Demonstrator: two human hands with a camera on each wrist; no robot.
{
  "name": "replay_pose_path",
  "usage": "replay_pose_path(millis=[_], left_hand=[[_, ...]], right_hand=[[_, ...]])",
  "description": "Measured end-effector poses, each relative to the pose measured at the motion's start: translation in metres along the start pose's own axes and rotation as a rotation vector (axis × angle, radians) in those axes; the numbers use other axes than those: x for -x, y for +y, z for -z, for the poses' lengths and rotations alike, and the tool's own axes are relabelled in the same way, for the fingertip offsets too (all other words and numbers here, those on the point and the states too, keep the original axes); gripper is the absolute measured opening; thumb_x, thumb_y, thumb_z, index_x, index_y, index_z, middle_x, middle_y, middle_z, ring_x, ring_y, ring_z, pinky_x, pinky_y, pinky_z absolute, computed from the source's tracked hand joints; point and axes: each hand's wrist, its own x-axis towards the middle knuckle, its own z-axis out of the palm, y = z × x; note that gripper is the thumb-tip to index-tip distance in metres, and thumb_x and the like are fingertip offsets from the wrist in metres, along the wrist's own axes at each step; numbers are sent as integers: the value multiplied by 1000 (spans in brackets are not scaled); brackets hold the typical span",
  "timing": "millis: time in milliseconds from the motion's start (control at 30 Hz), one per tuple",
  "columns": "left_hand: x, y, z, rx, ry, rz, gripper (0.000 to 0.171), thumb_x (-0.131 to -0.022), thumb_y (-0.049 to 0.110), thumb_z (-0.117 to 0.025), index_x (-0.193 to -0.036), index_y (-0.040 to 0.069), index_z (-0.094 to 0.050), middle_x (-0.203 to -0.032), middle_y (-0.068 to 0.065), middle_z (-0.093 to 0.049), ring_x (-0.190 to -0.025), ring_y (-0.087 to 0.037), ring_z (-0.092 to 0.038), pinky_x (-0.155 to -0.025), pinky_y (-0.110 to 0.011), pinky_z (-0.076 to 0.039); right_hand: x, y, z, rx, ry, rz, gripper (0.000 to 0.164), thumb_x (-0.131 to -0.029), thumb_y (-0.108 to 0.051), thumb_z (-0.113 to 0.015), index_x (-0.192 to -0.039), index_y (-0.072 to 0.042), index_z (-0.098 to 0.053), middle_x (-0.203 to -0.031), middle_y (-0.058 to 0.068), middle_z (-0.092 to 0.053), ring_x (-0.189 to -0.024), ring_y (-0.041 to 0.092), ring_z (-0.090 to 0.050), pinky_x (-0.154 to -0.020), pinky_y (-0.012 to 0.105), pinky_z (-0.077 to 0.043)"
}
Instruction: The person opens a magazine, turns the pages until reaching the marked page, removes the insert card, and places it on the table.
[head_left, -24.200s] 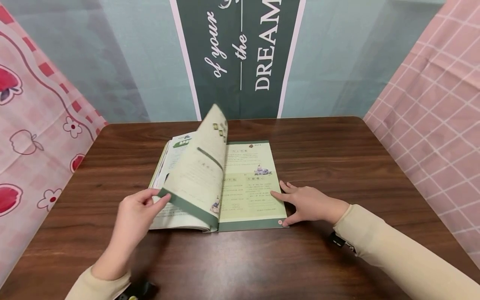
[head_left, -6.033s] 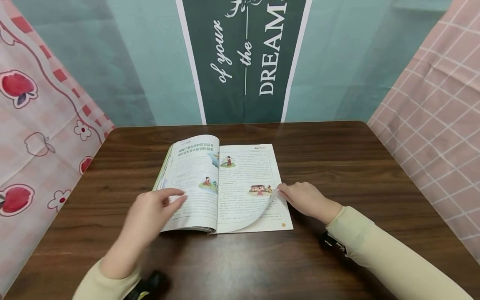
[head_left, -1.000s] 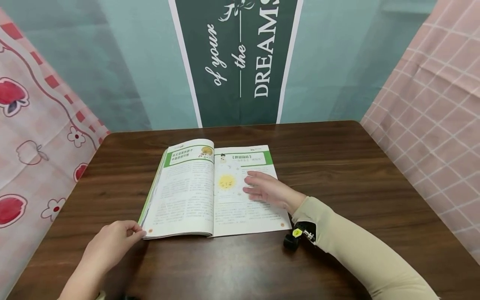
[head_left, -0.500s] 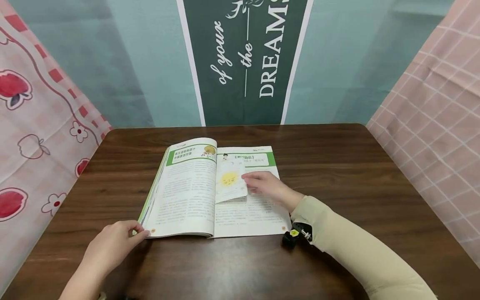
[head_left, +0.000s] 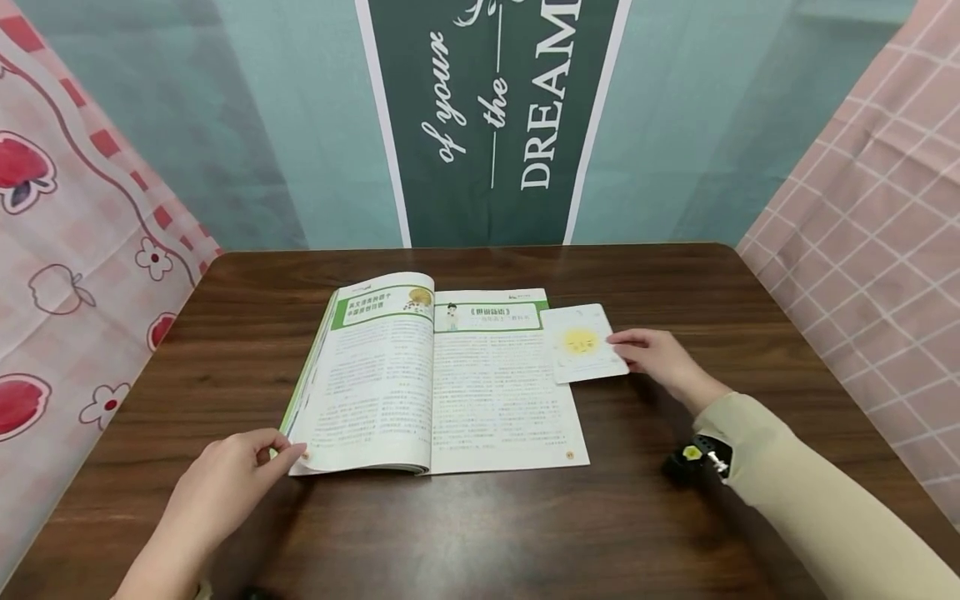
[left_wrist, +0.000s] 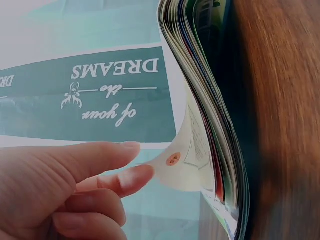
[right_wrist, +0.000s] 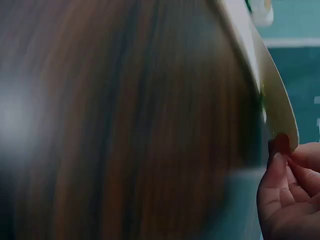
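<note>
An open magazine [head_left: 495, 400] lies on the table, its left side thick with pages. At its lower left corner is my left hand [head_left: 232, 475], thumb and index finger pinching the page corner. In the left wrist view the left hand [left_wrist: 95, 185] meets the curled page corner beside the orange page number, the page stack [left_wrist: 215, 115] fanning behind. My right hand [head_left: 663, 358] pinches a white card [head_left: 581, 343] with a yellow smiling sun by its right edge. The card overlaps the magazine's right edge. The right wrist view shows the right hand [right_wrist: 295, 190] gripping the card's corner.
The dark wooden table [head_left: 480, 533] extends on every side of the magazine. A blue-green cloth with a dark lettered panel [head_left: 487, 125] hangs behind it. Patterned pink cloths flank the left [head_left: 82, 275] and right [head_left: 870, 217].
My right hand has picked the sun card off the right page and carried it rightward past the magazine's edge, uncovering the text beneath. The left hand stays at the lower left corner.
</note>
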Motion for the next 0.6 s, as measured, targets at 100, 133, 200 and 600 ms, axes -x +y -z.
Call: replay_pose_path(millis=[100, 133, 200, 600], left_hand=[[1, 2, 1, -2, 41, -4, 26, -89, 43, -60, -76, 20, -63, -52, 5, -38, -49, -13, -36, -44, -30, -27], [1, 3, 2, -3, 55, -6, 26, -89, 42, -60, -75, 20, -62, -52, 5, -38, -49, -13, -36, -44, -30, -27], [0, 4, 3, -7, 81, -13, 27, -89, 42, -59, -73, 20, -61, -53, 6, -38, -49, -12, -35, -45, -30, -27], [-20, 29, -5, 6, 67, -117, 17, -88, 33, -63, -88, 18, -69, -53, 7, -47, -48, -11, -41, -44, -31, -32]], right_hand=[[4, 14, 16, 95, 11, -16, 37, -96, -19, -53, -124, 5, -55, -123, 26, -52, -90, 16, -55, -72, 28, -49], [4, 18, 20, 122, 12, -20, 37, -95, -19, -54, -123, 4, -55, -122, 26, -52, -90, 18, -55, -72, 28, -49], [7, 23, 27, 173, 17, -21, 36, -95, -19, -55, -122, 3, -56, -118, 24, -54, -88, 21, -54, -70, 29, -49], [11, 19, 29, 471, -9, 91, 31, -90, -17, -61, -114, 4, -58, -113, 27, -54, -76, 24, -56, -65, 38, -47]])
